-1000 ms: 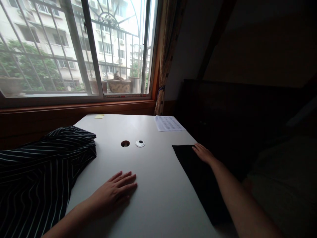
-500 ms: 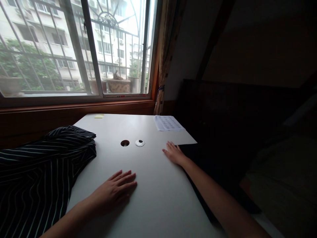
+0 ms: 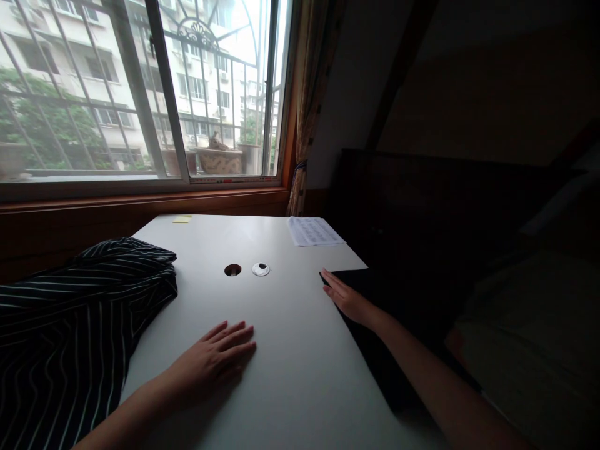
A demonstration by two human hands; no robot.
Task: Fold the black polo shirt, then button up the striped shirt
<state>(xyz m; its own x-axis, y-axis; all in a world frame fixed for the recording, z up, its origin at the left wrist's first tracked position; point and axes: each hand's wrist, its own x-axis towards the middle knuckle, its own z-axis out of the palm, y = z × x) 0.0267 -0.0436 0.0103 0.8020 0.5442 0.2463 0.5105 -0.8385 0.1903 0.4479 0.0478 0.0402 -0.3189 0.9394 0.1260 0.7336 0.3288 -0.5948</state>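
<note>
My left hand [image 3: 218,353] lies flat on the white table [image 3: 300,375], palm down with its fingers spread, holding nothing. My right hand [image 3: 344,297] rests at the far left corner of a dark piece of cloth [image 3: 375,350], fingers stretched out and the hand tilted a little on its side. The dark cloth lies flat along the right side of the table; its right part merges into shadow. On the left, a crumpled black garment with white stripes [image 3: 103,300] covers the table edge.
Ahead of my hands are a round hole [image 3: 233,270] in the table and a white round cap [image 3: 261,269] beside it. Printed papers [image 3: 314,231] lie at the far right corner, a yellow sticky note [image 3: 182,219] at the far left. A barred window [image 3: 210,94] stands behind.
My right hand has slid a little to the right, from beyond the dark cloth's left edge onto its corner. My left hand stays where it was; the view has shifted slightly.
</note>
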